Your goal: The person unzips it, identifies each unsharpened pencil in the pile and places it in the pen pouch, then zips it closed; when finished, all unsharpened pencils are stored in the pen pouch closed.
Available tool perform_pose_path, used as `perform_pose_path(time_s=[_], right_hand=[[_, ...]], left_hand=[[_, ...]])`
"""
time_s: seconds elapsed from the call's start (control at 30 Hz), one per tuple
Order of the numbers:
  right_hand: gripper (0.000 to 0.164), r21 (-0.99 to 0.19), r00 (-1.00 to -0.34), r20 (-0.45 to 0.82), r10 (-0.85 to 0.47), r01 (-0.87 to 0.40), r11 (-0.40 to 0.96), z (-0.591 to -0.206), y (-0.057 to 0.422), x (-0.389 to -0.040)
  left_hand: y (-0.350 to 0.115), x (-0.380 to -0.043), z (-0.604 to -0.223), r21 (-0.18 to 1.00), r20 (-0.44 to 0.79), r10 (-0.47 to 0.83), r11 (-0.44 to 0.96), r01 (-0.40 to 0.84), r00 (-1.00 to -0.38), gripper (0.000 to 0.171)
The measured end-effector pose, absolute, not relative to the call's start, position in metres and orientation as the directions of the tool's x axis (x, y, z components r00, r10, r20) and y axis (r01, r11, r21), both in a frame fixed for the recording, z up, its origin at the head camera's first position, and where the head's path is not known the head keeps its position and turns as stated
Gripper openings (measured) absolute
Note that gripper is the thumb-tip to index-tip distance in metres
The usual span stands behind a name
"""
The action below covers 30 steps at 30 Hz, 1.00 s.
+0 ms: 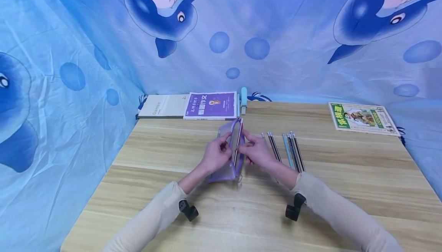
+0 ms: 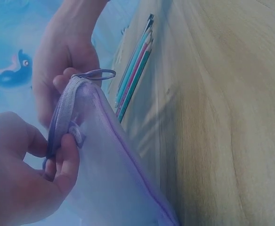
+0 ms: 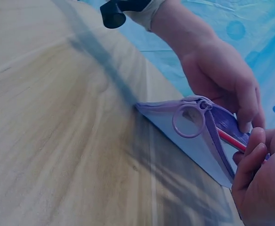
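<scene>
A purple-trimmed, see-through zip pencil pouch (image 1: 224, 172) stands on the table between the hands, its zip undone. My left hand (image 1: 216, 153) pinches one side of the opening; in the left wrist view, thumb and fingers of that left hand (image 2: 38, 174) hold the zip edge. My right hand (image 1: 258, 150) is at the opposite side and grips a pencil. That red pencil (image 3: 232, 140) lies in the opening, partly covered by the fingers of the right hand (image 3: 264, 183). A ring zip pull (image 3: 189, 121) hangs at the pouch's near end.
Several pencils (image 1: 292, 148) lie right of the pouch, partly behind the right forearm. Behind it are a purple book (image 1: 211, 105), a pale box-like item (image 1: 165, 105) and a light-blue clip-like object (image 1: 243, 98). A green-and-yellow booklet (image 1: 364, 118) lies at the table's (image 1: 345, 190) far right.
</scene>
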State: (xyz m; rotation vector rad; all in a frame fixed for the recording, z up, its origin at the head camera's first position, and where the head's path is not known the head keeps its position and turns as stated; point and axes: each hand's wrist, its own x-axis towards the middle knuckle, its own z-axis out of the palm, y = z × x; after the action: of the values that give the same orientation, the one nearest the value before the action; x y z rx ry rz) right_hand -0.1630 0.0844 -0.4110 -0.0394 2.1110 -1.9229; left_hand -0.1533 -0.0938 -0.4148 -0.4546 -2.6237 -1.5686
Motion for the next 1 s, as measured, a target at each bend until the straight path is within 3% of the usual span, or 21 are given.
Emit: perform_pose_path(time_s=[0.3,0.6,0.87,1.0], right_hand=[[0.074,-0.970,-0.952,-0.192,-0.239,0.147,0.193,-0.412,0.084,-0.161],[0.054,-0.948,-0.954,-0.147,-0.261,0.061,0.311,-0.408,0.093,-0.163],[0.041,-0.924,-0.964,-0.121,-0.235,0.023,0.381,-0.391,0.155,-0.179],[0.038,-0.878,-0.975,-0.096,-0.198,-0.011,0.479,-0.396,0.193,-0.179]], left_hand=[[-0.092,-0.151,-0.417,0.855,0.166,0.237,0.449,0.259,-0.957,0.061],[-0.092,-0.152,-0.417,0.884,0.128,0.233,0.414,0.217,-0.964,0.061],[-0.095,-0.155,-0.414,0.863,0.201,0.221,0.421,0.279,-0.954,0.058],[-0.094,-0.155,-0.415,0.849,0.219,0.231,0.433,0.302,-0.948,0.057]])
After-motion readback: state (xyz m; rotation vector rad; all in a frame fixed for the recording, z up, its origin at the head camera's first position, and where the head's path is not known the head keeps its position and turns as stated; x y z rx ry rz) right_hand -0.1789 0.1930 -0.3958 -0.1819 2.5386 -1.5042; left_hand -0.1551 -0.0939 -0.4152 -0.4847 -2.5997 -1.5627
